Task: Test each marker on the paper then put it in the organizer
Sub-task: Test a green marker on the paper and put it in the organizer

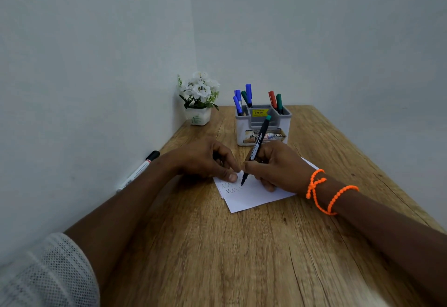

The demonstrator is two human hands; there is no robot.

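My right hand (278, 166) grips a black marker (257, 145) with a green end, its tip touching the white paper (251, 196) beside two rows of zigzag lines. My left hand (205, 159) presses on the paper's far left corner with curled fingers; whether it holds the marker's cap I cannot tell. The grey organizer (263, 125) stands behind the hands, with several blue, green and red markers upright in its back compartments. A white marker with a black cap (137, 172) lies at the table's left edge by the wall.
A small white pot of white flowers (199, 99) sits in the back left corner. The wooden table (217, 258) meets walls on the left and at the back. An orange bead cord wraps my right wrist (324, 190).
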